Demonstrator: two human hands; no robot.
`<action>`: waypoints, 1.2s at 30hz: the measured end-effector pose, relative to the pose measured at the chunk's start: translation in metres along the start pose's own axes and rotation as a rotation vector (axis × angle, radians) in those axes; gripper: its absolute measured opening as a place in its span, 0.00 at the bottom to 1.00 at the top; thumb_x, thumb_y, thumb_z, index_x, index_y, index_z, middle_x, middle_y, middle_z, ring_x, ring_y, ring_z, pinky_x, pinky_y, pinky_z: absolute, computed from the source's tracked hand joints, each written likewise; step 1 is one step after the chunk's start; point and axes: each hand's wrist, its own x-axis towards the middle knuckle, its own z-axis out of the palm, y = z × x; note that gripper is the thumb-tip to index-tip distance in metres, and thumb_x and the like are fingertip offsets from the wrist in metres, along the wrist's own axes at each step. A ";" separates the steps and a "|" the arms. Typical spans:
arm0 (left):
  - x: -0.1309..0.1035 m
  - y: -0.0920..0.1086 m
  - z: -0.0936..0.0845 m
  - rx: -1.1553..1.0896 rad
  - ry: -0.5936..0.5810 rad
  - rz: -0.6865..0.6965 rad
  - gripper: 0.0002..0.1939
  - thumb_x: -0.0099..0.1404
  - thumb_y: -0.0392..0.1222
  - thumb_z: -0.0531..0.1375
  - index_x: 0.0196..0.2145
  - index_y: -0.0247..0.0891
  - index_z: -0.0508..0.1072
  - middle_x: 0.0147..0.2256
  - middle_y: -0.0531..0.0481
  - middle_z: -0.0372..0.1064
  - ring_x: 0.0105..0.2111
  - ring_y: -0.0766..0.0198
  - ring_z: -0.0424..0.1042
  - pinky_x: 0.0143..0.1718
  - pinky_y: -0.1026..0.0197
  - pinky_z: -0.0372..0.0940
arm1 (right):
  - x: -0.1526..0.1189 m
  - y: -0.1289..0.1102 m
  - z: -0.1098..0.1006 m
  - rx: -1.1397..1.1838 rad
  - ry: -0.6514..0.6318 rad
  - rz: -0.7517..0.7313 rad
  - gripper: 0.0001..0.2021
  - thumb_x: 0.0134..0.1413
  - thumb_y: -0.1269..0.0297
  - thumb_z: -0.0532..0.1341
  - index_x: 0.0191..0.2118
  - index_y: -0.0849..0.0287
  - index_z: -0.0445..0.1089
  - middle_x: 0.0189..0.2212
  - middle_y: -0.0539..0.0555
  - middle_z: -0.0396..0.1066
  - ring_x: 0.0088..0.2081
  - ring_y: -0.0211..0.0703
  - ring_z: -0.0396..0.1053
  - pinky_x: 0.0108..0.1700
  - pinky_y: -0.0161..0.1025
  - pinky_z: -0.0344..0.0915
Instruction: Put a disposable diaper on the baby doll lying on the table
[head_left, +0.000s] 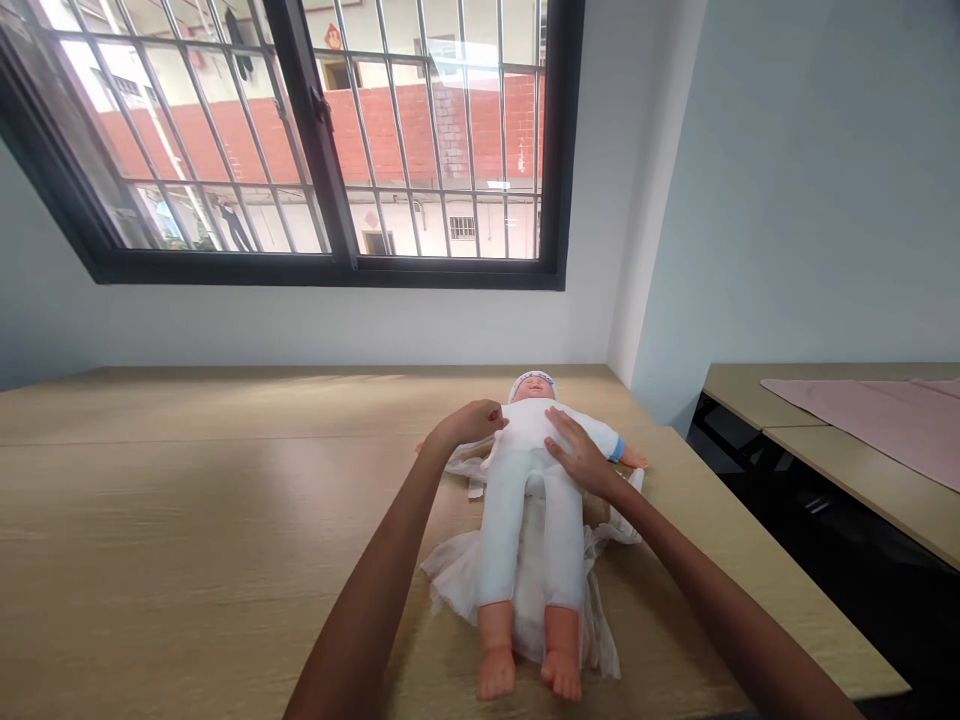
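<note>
From where I watch, pale wood-grain desk [225,560] fills the left. Next comes a thin, crumpled white sheet [454,562], spread beneath the doll. My left grip [478,422] is curled at the doll's side; I can't tell whether it pinches any cloth. The doll [517,475] lies on its back, smooth plastic feet towards me, inside a soft white suit [499,520]. My right grip [579,452] rests on its torso, fingers spread, clasping nothing. Far right, a flat pink cloth [885,410] covers another surface.
</note>
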 end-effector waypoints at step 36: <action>0.020 0.026 0.041 -0.469 0.304 0.195 0.28 0.69 0.56 0.44 0.58 0.39 0.63 0.61 0.48 0.56 0.61 0.56 0.55 0.61 0.54 0.53 | 0.012 0.052 -0.029 0.846 0.550 0.583 0.18 0.49 0.49 0.58 0.20 0.58 0.61 0.17 0.49 0.65 0.18 0.37 0.63 0.22 0.35 0.62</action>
